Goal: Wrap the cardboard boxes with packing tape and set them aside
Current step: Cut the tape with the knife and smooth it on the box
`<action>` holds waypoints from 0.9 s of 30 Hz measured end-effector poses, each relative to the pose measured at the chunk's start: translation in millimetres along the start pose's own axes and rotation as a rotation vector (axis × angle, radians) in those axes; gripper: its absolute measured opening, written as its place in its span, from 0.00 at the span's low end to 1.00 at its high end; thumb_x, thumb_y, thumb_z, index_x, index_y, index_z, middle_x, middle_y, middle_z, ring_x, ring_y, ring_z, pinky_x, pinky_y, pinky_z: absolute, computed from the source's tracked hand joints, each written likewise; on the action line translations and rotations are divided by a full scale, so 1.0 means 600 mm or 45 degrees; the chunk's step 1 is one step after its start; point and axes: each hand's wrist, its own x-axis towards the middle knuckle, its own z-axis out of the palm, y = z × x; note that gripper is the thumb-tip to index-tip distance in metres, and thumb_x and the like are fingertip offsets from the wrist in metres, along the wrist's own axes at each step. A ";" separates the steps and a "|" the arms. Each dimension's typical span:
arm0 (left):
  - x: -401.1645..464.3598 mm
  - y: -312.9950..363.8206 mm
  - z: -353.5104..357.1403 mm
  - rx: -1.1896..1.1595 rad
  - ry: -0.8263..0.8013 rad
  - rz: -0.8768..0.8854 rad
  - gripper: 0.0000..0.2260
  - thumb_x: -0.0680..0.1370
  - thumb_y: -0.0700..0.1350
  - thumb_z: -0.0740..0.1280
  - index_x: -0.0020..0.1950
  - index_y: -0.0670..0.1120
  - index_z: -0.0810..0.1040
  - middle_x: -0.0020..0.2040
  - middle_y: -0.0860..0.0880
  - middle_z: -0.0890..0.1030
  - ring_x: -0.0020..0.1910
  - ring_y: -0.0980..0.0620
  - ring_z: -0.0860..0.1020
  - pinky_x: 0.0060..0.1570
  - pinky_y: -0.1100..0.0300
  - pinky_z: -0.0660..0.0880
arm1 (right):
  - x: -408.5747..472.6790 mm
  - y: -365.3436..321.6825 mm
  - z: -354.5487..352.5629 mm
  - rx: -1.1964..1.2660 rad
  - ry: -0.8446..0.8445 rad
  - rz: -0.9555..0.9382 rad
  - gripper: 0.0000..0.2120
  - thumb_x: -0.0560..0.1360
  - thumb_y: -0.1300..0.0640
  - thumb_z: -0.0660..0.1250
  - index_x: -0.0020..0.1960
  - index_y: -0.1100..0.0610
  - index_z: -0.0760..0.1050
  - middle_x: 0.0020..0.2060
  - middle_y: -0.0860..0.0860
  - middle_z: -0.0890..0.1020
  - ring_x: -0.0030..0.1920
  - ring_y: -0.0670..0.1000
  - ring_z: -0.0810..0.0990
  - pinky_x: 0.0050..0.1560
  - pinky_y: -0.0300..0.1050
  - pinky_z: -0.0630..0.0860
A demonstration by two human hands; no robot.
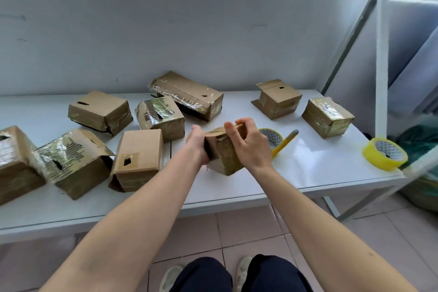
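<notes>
Gripping a small cardboard box between both hands, I hold it tilted above the white table: left hand clasps its left end, right hand curls over top.

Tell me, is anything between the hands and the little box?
No. Both hands already hold the small box: the left hand grips its left side, the right hand curls over its top. Nothing visible sits between them.

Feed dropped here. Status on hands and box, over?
Left hand and right hand grip small brown cardboard box, tilted over white table. Yellow tape roll just behind. Nothing blocking.
</notes>
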 end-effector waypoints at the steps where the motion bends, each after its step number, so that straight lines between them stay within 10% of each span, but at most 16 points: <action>1: 0.000 -0.009 -0.001 0.068 -0.098 0.044 0.34 0.79 0.70 0.50 0.63 0.43 0.77 0.53 0.41 0.83 0.48 0.43 0.83 0.35 0.52 0.80 | 0.006 -0.008 -0.004 -0.060 0.016 0.019 0.26 0.77 0.32 0.58 0.60 0.52 0.73 0.52 0.54 0.83 0.55 0.59 0.79 0.52 0.52 0.74; 3: 0.002 -0.036 -0.012 0.159 -0.155 0.244 0.40 0.70 0.78 0.52 0.69 0.52 0.73 0.65 0.44 0.78 0.57 0.45 0.80 0.32 0.54 0.80 | 0.024 -0.028 -0.006 -0.184 -0.013 0.096 0.28 0.77 0.29 0.54 0.60 0.52 0.72 0.53 0.55 0.82 0.57 0.59 0.78 0.49 0.51 0.70; 6: -0.001 -0.061 -0.025 0.232 -0.152 0.668 0.33 0.70 0.80 0.53 0.62 0.61 0.77 0.69 0.43 0.75 0.71 0.44 0.72 0.62 0.41 0.75 | 0.041 -0.049 0.012 -0.380 -0.099 0.147 0.31 0.77 0.28 0.52 0.59 0.54 0.73 0.55 0.57 0.82 0.58 0.60 0.78 0.47 0.50 0.66; 12: 0.011 -0.053 -0.034 0.304 -0.095 0.761 0.12 0.76 0.66 0.55 0.46 0.62 0.73 0.52 0.46 0.75 0.62 0.39 0.74 0.65 0.41 0.71 | 0.055 -0.062 0.073 -0.411 -0.209 0.252 0.30 0.79 0.32 0.50 0.63 0.57 0.66 0.60 0.60 0.80 0.63 0.62 0.76 0.55 0.53 0.67; 17: 0.023 -0.042 -0.042 0.186 -0.150 0.663 0.11 0.87 0.49 0.51 0.60 0.44 0.68 0.47 0.50 0.74 0.41 0.61 0.76 0.33 0.71 0.74 | 0.074 -0.072 0.091 -0.486 -0.260 0.224 0.32 0.79 0.32 0.50 0.66 0.59 0.65 0.60 0.60 0.79 0.63 0.61 0.75 0.54 0.52 0.67; 27: 0.009 -0.023 -0.039 0.172 -0.133 0.574 0.14 0.87 0.49 0.52 0.63 0.41 0.69 0.45 0.47 0.76 0.34 0.61 0.79 0.31 0.66 0.75 | 0.058 -0.052 0.073 -0.243 -0.202 0.217 0.30 0.78 0.32 0.57 0.67 0.55 0.67 0.61 0.57 0.79 0.63 0.60 0.76 0.54 0.51 0.69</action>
